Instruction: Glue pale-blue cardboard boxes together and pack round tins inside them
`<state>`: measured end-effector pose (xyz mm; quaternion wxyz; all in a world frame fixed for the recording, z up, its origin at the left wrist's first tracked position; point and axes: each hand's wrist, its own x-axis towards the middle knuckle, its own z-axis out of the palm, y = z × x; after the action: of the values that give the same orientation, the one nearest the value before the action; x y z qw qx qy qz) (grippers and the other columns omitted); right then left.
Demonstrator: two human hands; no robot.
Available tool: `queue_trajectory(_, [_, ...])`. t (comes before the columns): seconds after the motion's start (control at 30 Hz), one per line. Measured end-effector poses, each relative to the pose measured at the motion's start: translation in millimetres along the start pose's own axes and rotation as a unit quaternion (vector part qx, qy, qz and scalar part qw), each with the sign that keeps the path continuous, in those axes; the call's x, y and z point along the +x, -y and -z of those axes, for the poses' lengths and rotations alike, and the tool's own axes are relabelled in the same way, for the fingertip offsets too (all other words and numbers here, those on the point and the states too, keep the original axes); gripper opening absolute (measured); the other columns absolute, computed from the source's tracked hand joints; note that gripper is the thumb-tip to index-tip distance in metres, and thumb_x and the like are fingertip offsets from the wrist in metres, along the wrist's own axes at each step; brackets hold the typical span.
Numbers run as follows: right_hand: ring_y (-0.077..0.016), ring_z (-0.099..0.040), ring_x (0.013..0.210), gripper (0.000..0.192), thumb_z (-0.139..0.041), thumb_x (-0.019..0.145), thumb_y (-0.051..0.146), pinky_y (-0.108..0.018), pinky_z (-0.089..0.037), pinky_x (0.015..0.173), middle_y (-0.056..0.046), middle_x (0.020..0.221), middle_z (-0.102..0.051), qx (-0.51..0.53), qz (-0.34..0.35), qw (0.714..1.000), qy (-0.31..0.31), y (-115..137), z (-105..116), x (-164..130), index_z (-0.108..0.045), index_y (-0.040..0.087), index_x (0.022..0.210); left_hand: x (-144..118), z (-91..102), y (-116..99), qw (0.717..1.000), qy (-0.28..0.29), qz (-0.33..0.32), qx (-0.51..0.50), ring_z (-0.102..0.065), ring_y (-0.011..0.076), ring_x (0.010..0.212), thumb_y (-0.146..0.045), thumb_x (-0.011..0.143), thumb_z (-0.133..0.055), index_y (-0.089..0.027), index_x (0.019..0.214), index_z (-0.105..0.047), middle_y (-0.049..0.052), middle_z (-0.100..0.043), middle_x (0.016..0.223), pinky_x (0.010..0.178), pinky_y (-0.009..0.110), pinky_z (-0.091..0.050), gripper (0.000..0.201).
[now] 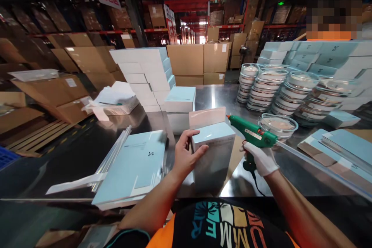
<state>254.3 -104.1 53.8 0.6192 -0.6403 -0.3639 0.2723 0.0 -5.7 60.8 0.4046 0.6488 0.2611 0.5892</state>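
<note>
My bare left hand point(187, 153) grips the left side of a light blue carton point(215, 155) that stands upright at the table's front. Its thumb lies on the near face and its fingers reach over the top edge. At the carton's far side a flap point(207, 117) stands raised. In a white glove, my right hand point(260, 159) is closed around the handle of a green glue gun point(252, 131). The gun's orange nozzle points left, close to the raised flap. A long clear glue stick point(316, 161) sticks out of its back.
Flat blue box sheets point(136, 162) and clear strips lie to the left. Behind rise stacked white-and-blue boxes point(148, 77) and a white basket point(124, 106). Stacked round glass containers point(266, 89) and more flat sheets point(348, 147) are at right. A person in orange point(329, 35) is beyond.
</note>
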Motion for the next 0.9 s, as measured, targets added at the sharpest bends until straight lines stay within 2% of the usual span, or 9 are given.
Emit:
queue_trajectory(0.13, [-0.02, -0.062, 0.051, 0.053, -0.042, 0.1, 0.064, -0.034, -0.053, 0.052, -0.01, 0.067, -0.07, -0.084, -0.177, 0.979, 0.057, -32.8, 6.2, 12.5, -0.064, 0.019, 0.082, 2.2, 1.0, 3.0, 0.999, -0.006, 0.03, -0.031, -0.07, 0.0219, 0.086, -0.062, 0.075, -0.091, -0.023, 0.11, -0.073, 0.004, -0.074, 0.097, 0.076, 0.032, -0.057, 0.056])
queue_trajectory(0.2, [-0.0246, -0.067, 0.058, 0.056, -0.039, 0.101, 0.062, -0.036, -0.055, 0.058, -0.011, 0.06, -0.066, -0.145, -0.194, 0.969, 0.04, -42.1, 14.6, 18.9, -0.063, 0.021, 0.072, 2.7, 2.2, 5.3, 0.999, -0.019, 0.034, -0.033, -0.07, 0.0224, 0.083, -0.065, 0.073, -0.09, -0.023, 0.109, -0.074, 0.004, -0.074, 0.096, 0.074, 0.033, -0.057, 0.058])
queue_trajectory(0.3, [-0.0298, -0.075, 0.087, 0.041, -0.06, 0.093, 0.056, -0.037, -0.058, 0.077, -0.012, 0.071, -0.072, -0.176, -0.132, 0.975, -0.012, -37.9, 25.3, 25.4, -0.062, 0.022, 0.069, 3.6, 3.3, 9.7, 0.998, -0.028, 0.043, -0.031, -0.071, 0.0234, 0.083, -0.07, 0.072, -0.088, -0.022, 0.109, -0.074, 0.005, -0.075, 0.096, 0.073, 0.033, -0.057, 0.061])
queue_trajectory(0.37, [-0.0295, -0.075, 0.106, 0.036, -0.063, 0.091, 0.056, -0.037, -0.058, 0.089, -0.012, 0.095, -0.079, -0.165, -0.08, 0.983, -0.023, -22.2, 22.1, 25.2, -0.071, 0.021, 0.087, 4.1, 1.7, 11.6, 0.998, -0.017, 0.043, -0.036, -0.071, 0.0233, 0.083, -0.071, 0.074, -0.086, -0.022, 0.11, -0.074, 0.005, -0.075, 0.096, 0.072, 0.033, -0.057, 0.062])
queue_trajectory(0.5, [-0.0263, -0.075, 0.113, 0.068, -0.066, 0.089, 0.069, -0.039, -0.06, 0.095, -0.012, 0.131, -0.077, 0.012, 0.033, 0.995, 0.095, 24.9, -9.4, 14.5, -0.063, 0.023, 0.139, 2.9, -7.1, 12.7, 0.999, 0.022, 0.02, -0.033, -0.069, 0.0214, 0.08, -0.073, 0.078, -0.083, -0.02, 0.109, -0.075, 0.006, -0.075, 0.094, 0.07, 0.031, -0.055, 0.062])
queue_trajectory(0.57, [-0.0265, -0.076, 0.106, 0.072, -0.077, 0.084, 0.068, -0.039, -0.062, 0.091, -0.01, 0.123, -0.079, 0.059, 0.05, 0.983, 0.165, 43.0, -23.6, 7.8, -0.065, 0.024, 0.139, 1.3, -11.0, 14.6, 0.999, 0.04, 0.004, -0.023, -0.07, 0.0219, 0.083, -0.076, 0.078, -0.082, -0.021, 0.106, -0.076, 0.006, -0.075, 0.099, 0.071, 0.031, -0.055, 0.062])
queue_trajectory(0.67, [-0.0282, -0.075, 0.107, 0.073, -0.088, 0.076, 0.062, -0.04, -0.062, 0.093, -0.009, 0.115, -0.08, 0.039, 0.077, 0.975, 0.204, 46.9, -26.9, 0.0, -0.069, 0.02, 0.133, -1.7, -13.5, 21.4, 0.999, 0.031, -0.023, -0.019, -0.075, 0.0278, 0.106, -0.076, 0.075, -0.085, -0.02, 0.099, -0.074, 0.012, -0.074, 0.12, 0.084, 0.035, -0.06, 0.062])
queue_trajectory(0.77, [-0.0331, -0.069, 0.13, 0.083, -0.099, 0.066, 0.058, -0.047, -0.057, 0.108, -0.016, 0.139, -0.073, 0.0, 0.172, 0.962, 0.21, 27.9, -13.4, -6.0, -0.07, 0.019, 0.133, -3.2, -11.7, 29.0, 0.996, 0.016, -0.042, -0.078, -0.076, 0.0294, 0.116, -0.065, 0.075, -0.091, -0.023, 0.107, -0.068, 0.011, -0.076, 0.123, 0.096, 0.04, -0.061, 0.057])
queue_trajectory(0.9, [-0.0293, -0.064, 0.143, 0.035, -0.085, 0.092, 0.042, -0.05, -0.052, 0.117, -0.018, 0.154, -0.066, -0.043, 0.317, 0.927, 0.196, 7.9, 0.5, -16.1, -0.077, 0.023, 0.12, 3.1, 1.7, 28.6, 0.986, 0.093, -0.111, -0.079, -0.078, 0.029, 0.115, -0.044, 0.088, -0.088, -0.026, 0.11, -0.078, 0.009, -0.08, 0.115, 0.102, 0.044, -0.062, 0.03])
